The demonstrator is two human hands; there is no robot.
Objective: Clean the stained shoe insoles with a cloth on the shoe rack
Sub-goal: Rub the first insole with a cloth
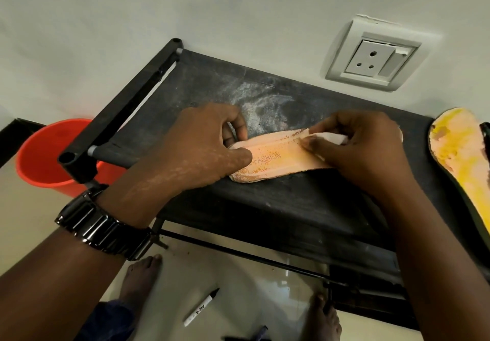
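Lying flat on the rack [265,94], the insole [278,159] looks thin, light and floppy, apt to slide; the left hand [196,144] grips one end while the right hand [358,150] pinches the cloth [335,138] onto it.

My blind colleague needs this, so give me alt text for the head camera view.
A left hand holds one end of a peach insole on a dusty black shoe rack while the right hand presses a white cloth to it. A yellow-stained insole lies at the rack's right edge; a red bucket stands to the left.
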